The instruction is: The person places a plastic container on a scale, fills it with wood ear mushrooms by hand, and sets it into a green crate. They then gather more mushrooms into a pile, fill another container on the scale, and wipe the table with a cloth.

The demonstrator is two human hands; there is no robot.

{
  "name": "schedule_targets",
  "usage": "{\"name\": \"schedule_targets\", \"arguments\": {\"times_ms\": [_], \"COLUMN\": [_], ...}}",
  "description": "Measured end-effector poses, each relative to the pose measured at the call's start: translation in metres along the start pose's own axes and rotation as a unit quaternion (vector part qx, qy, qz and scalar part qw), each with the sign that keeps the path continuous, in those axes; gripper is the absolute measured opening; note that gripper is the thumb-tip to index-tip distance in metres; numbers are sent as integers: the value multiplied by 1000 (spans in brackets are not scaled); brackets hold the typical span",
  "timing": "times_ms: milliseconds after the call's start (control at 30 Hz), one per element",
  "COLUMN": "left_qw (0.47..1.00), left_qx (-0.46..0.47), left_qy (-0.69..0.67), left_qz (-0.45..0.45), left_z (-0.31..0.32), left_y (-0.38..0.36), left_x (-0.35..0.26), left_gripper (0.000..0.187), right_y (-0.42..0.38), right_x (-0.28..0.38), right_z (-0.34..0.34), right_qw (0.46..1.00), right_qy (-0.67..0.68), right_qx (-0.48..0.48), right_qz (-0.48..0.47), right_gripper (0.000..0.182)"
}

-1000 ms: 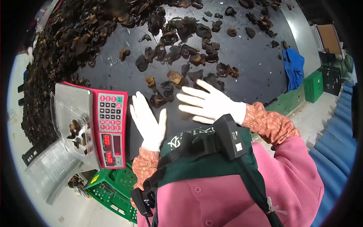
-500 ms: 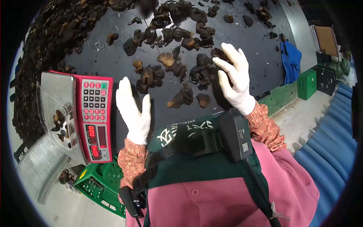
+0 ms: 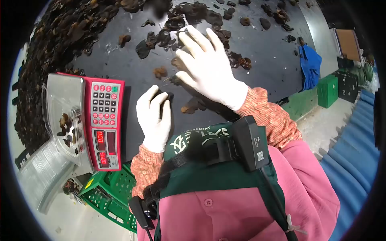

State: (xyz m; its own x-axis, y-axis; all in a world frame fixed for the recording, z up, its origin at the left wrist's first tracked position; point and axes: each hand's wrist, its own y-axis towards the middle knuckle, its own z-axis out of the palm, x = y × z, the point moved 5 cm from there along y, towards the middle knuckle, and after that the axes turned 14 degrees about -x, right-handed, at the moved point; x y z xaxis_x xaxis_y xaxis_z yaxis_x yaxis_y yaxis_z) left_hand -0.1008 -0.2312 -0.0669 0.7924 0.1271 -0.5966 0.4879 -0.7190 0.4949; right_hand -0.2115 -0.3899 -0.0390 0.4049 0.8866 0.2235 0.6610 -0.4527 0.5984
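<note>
My right hand (image 3: 211, 66), in a white glove, is spread palm down over the dark wood ear mushrooms on the black table, fingers pointing away from me. Part of a brown piece (image 3: 176, 61) shows by its fingers. Beside the scale, my left hand (image 3: 155, 116), also gloved, has its fingers curled in. Dark mushroom pieces (image 3: 170, 96) show at its fingertips; the rest of its grasp is hidden. A small brown mushroom (image 3: 159, 72) lies just beyond that hand, and another piece (image 3: 189, 108) rests between my hands.
To the left stands a red digital scale (image 3: 105, 124) with a clear plastic container (image 3: 60, 138) holding several mushroom pieces. A large mushroom heap (image 3: 52, 52) covers the far left. Below are green crates (image 3: 114, 188). A blue cloth (image 3: 309, 66) hangs at the table's right edge.
My right hand has swept left and away from me over the mushrooms. My left hand has shifted right and curled its fingers. The mushroom cluster near it no longer shows on the table.
</note>
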Motion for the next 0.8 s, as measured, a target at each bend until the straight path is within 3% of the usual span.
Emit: {"name": "schedule_targets", "arguments": {"times_ms": [133, 233, 300, 333, 400, 433, 500, 600, 700, 800], "left_qw": [1000, 996, 996, 995, 999, 1000, 994, 980, 978, 998], "left_qx": [3, 19, -9, -13, 6, 26, 37, 66, 57, 38], "left_qy": [-29, -82, -82, -77, -31, 5, 88, 171, 178, 44], "left_qz": [3, -2, -47, -56, -24, -7, 43, 82, 93, 11], "left_z": [-7, -13, -12, -9, 1, 7, 23, 35, 38, 23], "left_y": [-7, -6, 0, 6, 26, 34, 42, 44, 44, 42], "left_x": [0, -3, 1, 5, 4, 2, 4, 6, 8, 6], "left_gripper": [26, 24, 22, 20, 19, 18, 12, 13, 12, 10], "right_y": [3, 2, 1, 1, -7, -10, -17, -24, -27, -22], "right_x": [-4, -9, -16, -20, -26, -28, -32, -38, -34, -28], "right_z": [27, 13, -6, -12, -19, -19, -16, -20, -25, -32], "right_qw": [998, 999, 987, 975, 918, 899, 855, 854, 807, 712], "right_qy": [-26, 37, 131, 167, 249, 281, 344, 338, 392, 472], "right_qx": [40, -30, -86, -70, -12, -12, -13, 9, 16, 97], "right_qz": [-30, -10, 45, 126, 308, 335, 387, 397, 441, 510], "right_gripper": [27, 18, 15, 14, 15, 16, 19, 21, 20, 22]}}
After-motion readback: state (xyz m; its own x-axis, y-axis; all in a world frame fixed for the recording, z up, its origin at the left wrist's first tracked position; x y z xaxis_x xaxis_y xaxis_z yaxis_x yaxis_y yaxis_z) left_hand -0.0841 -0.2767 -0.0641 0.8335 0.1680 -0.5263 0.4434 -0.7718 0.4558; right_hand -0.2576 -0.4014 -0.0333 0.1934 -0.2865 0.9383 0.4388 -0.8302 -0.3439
